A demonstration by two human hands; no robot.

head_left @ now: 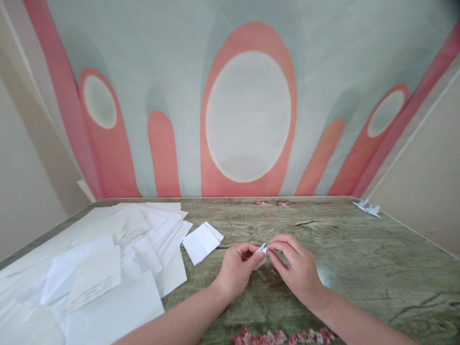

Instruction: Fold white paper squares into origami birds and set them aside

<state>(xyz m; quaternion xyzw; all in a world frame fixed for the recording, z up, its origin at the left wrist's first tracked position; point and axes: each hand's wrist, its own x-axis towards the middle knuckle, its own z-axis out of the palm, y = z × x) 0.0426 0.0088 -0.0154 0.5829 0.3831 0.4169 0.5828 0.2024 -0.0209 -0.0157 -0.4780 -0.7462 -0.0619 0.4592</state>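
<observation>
- While left hand (237,268) pinches the small folded paper (261,263), brace it steadily.
- Right hand (299,268): fingertips closed at its edge; use light pressure, avoid crumpling.

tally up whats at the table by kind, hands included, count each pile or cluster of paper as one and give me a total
Hands: 2 (left hand, right hand)
Paper piles: 2 (big loose pile, small square stack)
Small folded paper in the hands: 1
Cluster of white paper shapes, far right corner: 1
Total: 6
</observation>
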